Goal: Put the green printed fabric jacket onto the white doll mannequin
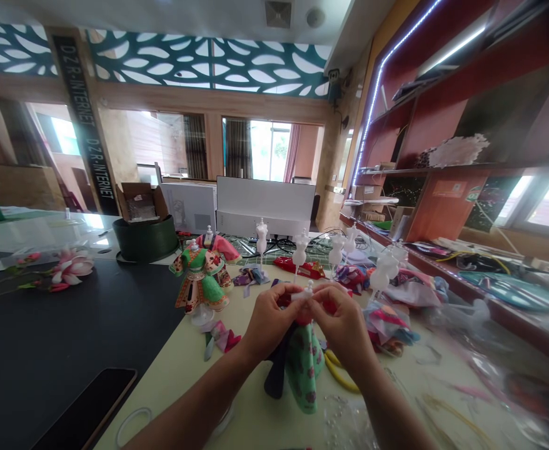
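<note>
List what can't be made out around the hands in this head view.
Head view only:
Grip on the white dress form: hidden by the left hand and right hand.
Yellow-handled tool: working end hidden by the right forearm.
Dark slab: cut off by the bottom edge.
Clear plastic: blurred at the right edge.

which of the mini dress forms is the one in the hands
The mini dress form pinched between the left hand and right hand, with a green floral skirt hanging below it; the others stand free of the hands.
</note>
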### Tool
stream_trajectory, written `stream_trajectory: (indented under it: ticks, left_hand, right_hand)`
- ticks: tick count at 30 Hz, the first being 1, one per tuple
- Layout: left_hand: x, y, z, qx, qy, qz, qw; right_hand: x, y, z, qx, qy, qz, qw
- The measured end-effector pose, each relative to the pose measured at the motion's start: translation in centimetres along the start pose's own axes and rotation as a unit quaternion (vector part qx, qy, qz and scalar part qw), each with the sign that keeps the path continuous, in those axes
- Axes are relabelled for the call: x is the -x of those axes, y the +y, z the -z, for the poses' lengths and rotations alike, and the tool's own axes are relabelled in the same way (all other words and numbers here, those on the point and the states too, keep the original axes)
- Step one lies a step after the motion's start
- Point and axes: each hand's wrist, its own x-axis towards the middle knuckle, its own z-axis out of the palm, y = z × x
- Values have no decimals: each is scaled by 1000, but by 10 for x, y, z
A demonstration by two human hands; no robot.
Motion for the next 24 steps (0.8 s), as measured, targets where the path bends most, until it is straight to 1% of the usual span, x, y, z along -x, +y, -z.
stream_trajectory:
  ticks: [7,14,20,24]
  left_hand:
    - [0,1,1,0,-5,3,1000]
    - [0,-1,3,-11,0,5,1000]
    - [1,4,2,-13,-5,5,1000]
    - [1,7,2,-25,-1,0,1000]
  right_hand:
    - [1,4,0,-24,-2,-34,999]
    - [3,8,2,-76,-26,-67,994]
    - [3,7,1,-54,-8,-60,997]
    - [4,5,1,-44,-10,-51,998]
